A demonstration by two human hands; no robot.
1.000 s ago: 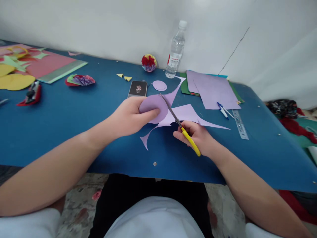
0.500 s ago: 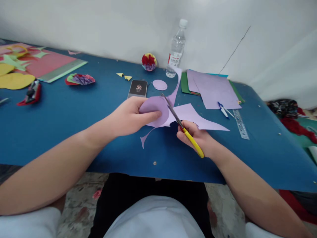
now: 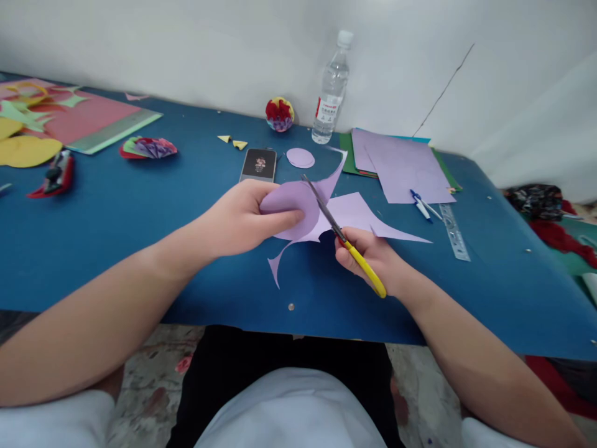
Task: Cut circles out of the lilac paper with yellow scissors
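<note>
My left hand [image 3: 252,218] pinches a bent piece of purple paper [image 3: 291,198], thumb on top and fingers underneath. Thin curling strips trail from its rim, one up to the right and one down to the left. My right hand [image 3: 366,261] grips scissors [image 3: 359,256] with yellow handles, their blades crossing the right edge of the held paper. Below the blades lies a purple offcut [image 3: 357,214] with a long pointed corner. A pair of purple paper circles [image 3: 301,158] rests just beyond, beside a phone [image 3: 259,165].
A water bottle [image 3: 330,93] and a colourful paper ball [image 3: 280,114] stand by the wall. Purple sheets [image 3: 413,168], pens [image 3: 422,206] and a ruler [image 3: 454,233] lie to the right. Leftward are a folded paper piece [image 3: 149,148], a red stapler [image 3: 58,174] and coloured paper scraps [image 3: 30,152].
The upper strip has swung to the right and bent lower. The lower strip's hanging end has dropped slightly. Both hands keep nearly the same place, still holding paper and scissors.
</note>
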